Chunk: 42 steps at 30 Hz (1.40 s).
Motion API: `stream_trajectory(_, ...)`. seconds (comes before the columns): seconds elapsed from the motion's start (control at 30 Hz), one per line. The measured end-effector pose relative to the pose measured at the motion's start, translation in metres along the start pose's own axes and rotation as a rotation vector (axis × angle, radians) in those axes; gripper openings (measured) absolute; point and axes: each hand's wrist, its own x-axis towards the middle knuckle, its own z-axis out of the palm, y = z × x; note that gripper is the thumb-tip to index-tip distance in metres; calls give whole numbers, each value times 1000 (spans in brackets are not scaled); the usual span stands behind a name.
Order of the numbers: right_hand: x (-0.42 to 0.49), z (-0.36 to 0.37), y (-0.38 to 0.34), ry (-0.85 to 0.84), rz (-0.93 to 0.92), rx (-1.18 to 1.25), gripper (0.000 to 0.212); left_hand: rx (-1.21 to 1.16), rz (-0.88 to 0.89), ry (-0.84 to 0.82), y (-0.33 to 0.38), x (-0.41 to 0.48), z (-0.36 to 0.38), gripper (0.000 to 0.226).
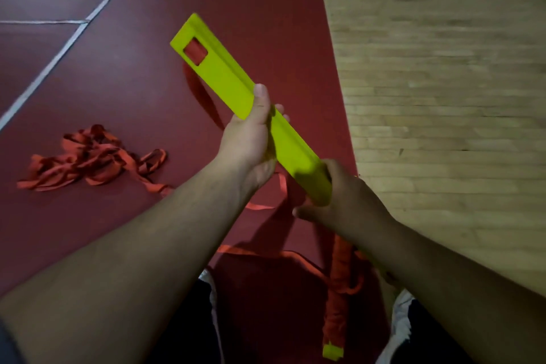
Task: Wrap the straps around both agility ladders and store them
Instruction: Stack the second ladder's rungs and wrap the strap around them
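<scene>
Dim red floor (103, 216) meets pale wooden boards (443, 97).

Rung stack (224, 80): plain lime yellow-green, unmarked. Strap (195, 52) in its far slot: red-orange. Loose strap pile (88, 156), left: same red-orange. Near bundle (336, 304): red-orange wrap, lime end. Floor (266, 9): dark maroon, white lines (59, 54) far left; pale wood planks (443, 97) right.

Bare forearms (153, 245), dark shorts (186, 322), white trim.
</scene>
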Motion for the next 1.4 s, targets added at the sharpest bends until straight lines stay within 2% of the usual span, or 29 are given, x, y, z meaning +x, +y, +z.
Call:
stream_trajectory(0.1,-1,2,-4,97,17,-62,50,-1,-61,-6,5,-2,1,35)
stream_trajectory(0.2,2,-12,-7,-27,13,5,28,24,-110,-180,14,-5,-6,22)
stream_trajectory(0.27,2,-16,-8,-129,-1,24,28,-44,-135,-242,16,-10,-7,13)
stream_trajectory(0.3,3,-17,-9,-132,-9,27,27,-75,-139,-217,15,-11,-4,12)
stream_trajectory(0.37,2,-14,-8,-47,-30,18,27,-115,-109,-96,11,-13,2,18)
stream_trajectory(0.43,0,-8,-8,56,-54,-22,38,-112,-55,-15,9,-12,7,17)
stream_trajectory(0.47,0,-7,-8,88,-52,-48,42,-103,-42,0,9,-13,9,17)
stream_trajectory(0.53,5,-9,-6,111,-24,-93,37,-76,-52,-27,10,-12,8,22)
stream_trajectory(0.63,15,-23,5,122,31,-100,27,118,-100,-155,14,-13,3,36)
stream_trajectory(0.67,17,-29,10,141,58,-95,27,203,-86,-140,14,-13,-2,40)
stream_trajectory(0.8,17,-52,27,207,143,-72,23,594,205,202,19,9,-45,32)
stream_trajectory(0.83,14,-56,29,206,144,-67,23,685,270,282,23,17,-56,42)
stream_trajectory(0.9,7,-61,30,185,133,-70,22,792,325,362,34,27,-70,77)
stream_trajectory(0.97,1,-64,28,154,115,-79,24,890,390,333,40,32,-71,113)
stream_trajectory(1.03,-6,-64,28,126,83,-95,26,879,444,217,39,35,-66,125)
stream_trajectory(1.1,-13,-64,30,110,72,-108,25,796,503,70,34,36,-56,121)
stream_trajectory(1.17,-21,-64,32,92,67,-123,25,757,552,2,32,40,-50,113)
stream_trajectory(1.23,-27,-65,32,72,57,-147,26,738,575,63,33,45,-50,100)
stream_trajectory(1.33,-37,-67,31,57,76,-181,27,706,623,229,36,37,-51,61)
stream_trajectory(1.4,-41,-71,31,65,96,-193,30,697,634,237,36,30,-53,39)
